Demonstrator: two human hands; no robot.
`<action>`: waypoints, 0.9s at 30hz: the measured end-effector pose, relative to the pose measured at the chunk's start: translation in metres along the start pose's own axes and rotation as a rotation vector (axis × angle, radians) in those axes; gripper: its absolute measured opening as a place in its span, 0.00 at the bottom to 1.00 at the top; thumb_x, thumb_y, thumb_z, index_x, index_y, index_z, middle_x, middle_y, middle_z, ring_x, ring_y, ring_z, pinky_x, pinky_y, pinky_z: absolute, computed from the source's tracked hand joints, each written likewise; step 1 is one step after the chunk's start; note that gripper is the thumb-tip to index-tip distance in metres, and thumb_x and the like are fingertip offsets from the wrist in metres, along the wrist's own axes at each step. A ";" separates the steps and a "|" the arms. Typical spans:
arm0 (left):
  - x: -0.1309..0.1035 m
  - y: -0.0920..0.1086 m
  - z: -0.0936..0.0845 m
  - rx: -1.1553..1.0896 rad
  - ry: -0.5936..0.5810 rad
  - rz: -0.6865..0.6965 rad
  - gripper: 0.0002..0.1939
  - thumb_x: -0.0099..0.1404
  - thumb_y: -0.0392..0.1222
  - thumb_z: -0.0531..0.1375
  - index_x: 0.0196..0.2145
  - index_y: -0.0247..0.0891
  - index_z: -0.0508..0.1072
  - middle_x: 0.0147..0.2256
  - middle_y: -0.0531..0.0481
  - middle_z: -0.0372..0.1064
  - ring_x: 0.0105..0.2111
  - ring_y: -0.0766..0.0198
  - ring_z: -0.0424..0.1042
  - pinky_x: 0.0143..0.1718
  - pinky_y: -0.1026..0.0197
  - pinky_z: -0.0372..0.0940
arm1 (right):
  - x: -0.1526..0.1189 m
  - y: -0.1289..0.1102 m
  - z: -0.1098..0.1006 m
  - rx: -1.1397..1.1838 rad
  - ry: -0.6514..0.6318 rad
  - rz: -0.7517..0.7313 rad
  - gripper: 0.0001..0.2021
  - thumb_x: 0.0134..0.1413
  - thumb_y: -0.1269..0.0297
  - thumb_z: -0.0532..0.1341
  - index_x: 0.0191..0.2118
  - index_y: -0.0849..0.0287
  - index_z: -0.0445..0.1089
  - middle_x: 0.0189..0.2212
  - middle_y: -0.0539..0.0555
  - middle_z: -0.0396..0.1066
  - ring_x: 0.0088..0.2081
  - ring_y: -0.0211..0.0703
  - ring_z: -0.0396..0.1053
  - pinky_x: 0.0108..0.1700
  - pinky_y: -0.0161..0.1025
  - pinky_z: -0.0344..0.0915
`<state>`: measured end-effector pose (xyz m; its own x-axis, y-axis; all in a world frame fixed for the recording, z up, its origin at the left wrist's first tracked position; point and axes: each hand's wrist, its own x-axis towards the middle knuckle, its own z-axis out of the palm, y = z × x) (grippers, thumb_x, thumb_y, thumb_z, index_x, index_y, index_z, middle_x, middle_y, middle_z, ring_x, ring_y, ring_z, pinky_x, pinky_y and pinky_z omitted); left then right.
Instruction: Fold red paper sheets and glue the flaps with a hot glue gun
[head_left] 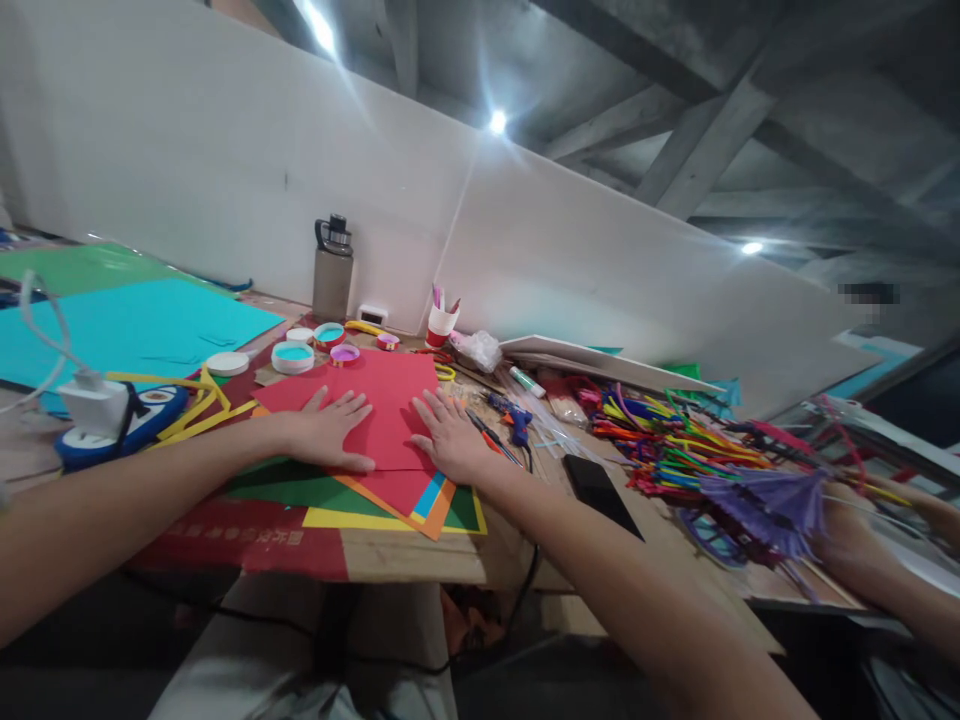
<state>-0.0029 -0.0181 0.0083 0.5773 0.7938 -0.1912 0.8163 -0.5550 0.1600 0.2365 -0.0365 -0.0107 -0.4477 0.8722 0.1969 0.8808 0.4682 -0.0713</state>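
Observation:
Both of my hands rest on red paper [394, 400] at the middle of the table. My left hand [328, 430] lies flat with its fingers spread over the left part of the sheet. On the right edge, my right hand [448, 432] presses down, fingers also spread. Under the red paper, orange, blue, green and yellow sheets [322, 518] stick out at the front. Small paint jars with blue paint [292, 357] and purple paint [345, 355] stand just beyond the paper. A blue glue gun [517, 422] and pliers-like tools lie right of my right hand.
A water bottle [333, 275] and a cup of pens [442, 325] stand by the white partition. Left are a power strip [124, 425] and blue paper [142, 325]. Right are a phone [601, 495], many pipe cleaners [675, 445] and another person's hands beside a purple fan-shaped piece [765, 505].

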 end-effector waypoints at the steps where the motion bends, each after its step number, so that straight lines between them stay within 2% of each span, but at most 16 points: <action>1: 0.002 0.004 0.000 0.009 0.028 -0.002 0.49 0.58 0.70 0.46 0.66 0.31 0.47 0.66 0.36 0.36 0.66 0.45 0.35 0.62 0.40 0.28 | 0.003 -0.003 -0.004 0.031 0.032 0.017 0.30 0.64 0.50 0.45 0.65 0.62 0.49 0.66 0.61 0.44 0.67 0.52 0.34 0.65 0.54 0.36; 3: 0.008 0.015 0.006 0.041 0.164 0.025 0.42 0.64 0.64 0.43 0.65 0.29 0.49 0.66 0.36 0.37 0.66 0.48 0.34 0.62 0.42 0.29 | 0.013 -0.017 -0.008 0.150 0.103 0.071 0.30 0.65 0.53 0.43 0.66 0.65 0.46 0.66 0.63 0.43 0.67 0.50 0.35 0.64 0.53 0.39; 5: 0.013 0.023 0.017 0.088 0.241 0.063 0.38 0.65 0.58 0.46 0.64 0.29 0.51 0.65 0.34 0.41 0.66 0.49 0.37 0.63 0.44 0.33 | 0.025 -0.036 -0.006 0.289 0.155 0.107 0.30 0.65 0.53 0.41 0.67 0.64 0.42 0.67 0.62 0.42 0.67 0.48 0.35 0.64 0.52 0.41; 7: 0.016 0.026 0.029 0.114 0.269 0.120 0.33 0.65 0.52 0.49 0.63 0.35 0.55 0.64 0.37 0.47 0.65 0.49 0.45 0.63 0.44 0.36 | 0.034 -0.055 0.002 0.368 0.135 0.110 0.30 0.65 0.52 0.39 0.67 0.65 0.42 0.67 0.61 0.41 0.67 0.47 0.34 0.65 0.51 0.39; 10: 0.015 0.021 0.039 0.098 0.327 0.158 0.33 0.62 0.52 0.53 0.63 0.39 0.57 0.64 0.40 0.47 0.64 0.47 0.46 0.63 0.44 0.38 | 0.036 -0.068 0.017 0.388 0.052 0.063 0.32 0.64 0.48 0.38 0.67 0.63 0.42 0.67 0.59 0.40 0.68 0.46 0.33 0.65 0.51 0.35; 14: 0.012 0.014 0.037 0.058 0.343 0.120 0.41 0.60 0.59 0.52 0.65 0.34 0.49 0.66 0.37 0.40 0.65 0.48 0.43 0.63 0.47 0.39 | 0.027 -0.056 0.024 0.302 -0.007 0.007 0.34 0.63 0.44 0.36 0.68 0.60 0.40 0.68 0.57 0.37 0.68 0.45 0.30 0.65 0.52 0.32; 17: 0.008 0.010 0.030 0.054 0.269 0.078 0.47 0.59 0.66 0.49 0.65 0.28 0.48 0.65 0.34 0.40 0.65 0.47 0.41 0.63 0.47 0.36 | 0.020 -0.043 0.022 0.205 -0.038 0.003 0.35 0.63 0.44 0.37 0.68 0.61 0.40 0.68 0.58 0.38 0.68 0.46 0.31 0.65 0.52 0.32; 20: 0.004 0.002 0.023 0.039 0.179 0.056 0.50 0.58 0.71 0.45 0.65 0.28 0.48 0.66 0.36 0.39 0.66 0.48 0.39 0.64 0.48 0.34 | 0.016 -0.036 0.021 0.142 -0.060 0.033 0.35 0.62 0.43 0.37 0.67 0.62 0.43 0.67 0.59 0.39 0.68 0.48 0.33 0.64 0.53 0.33; 23: 0.006 -0.008 0.020 0.008 0.162 0.012 0.48 0.60 0.70 0.41 0.65 0.30 0.48 0.66 0.39 0.39 0.66 0.51 0.38 0.64 0.49 0.35 | 0.015 -0.035 0.021 0.125 -0.074 0.047 0.36 0.61 0.42 0.37 0.67 0.62 0.45 0.67 0.59 0.40 0.67 0.49 0.35 0.64 0.53 0.33; 27: 0.020 -0.023 0.021 -0.003 0.227 -0.049 0.44 0.64 0.66 0.41 0.64 0.27 0.51 0.65 0.35 0.42 0.66 0.49 0.40 0.63 0.48 0.39 | 0.014 -0.034 0.020 0.150 -0.074 0.037 0.38 0.61 0.40 0.36 0.66 0.64 0.47 0.67 0.61 0.41 0.67 0.51 0.37 0.64 0.53 0.35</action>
<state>-0.0098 0.0055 -0.0197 0.5169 0.8557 0.0240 0.8431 -0.5137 0.1587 0.1973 -0.0376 -0.0247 -0.4308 0.8945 0.1194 0.8661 0.4470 -0.2236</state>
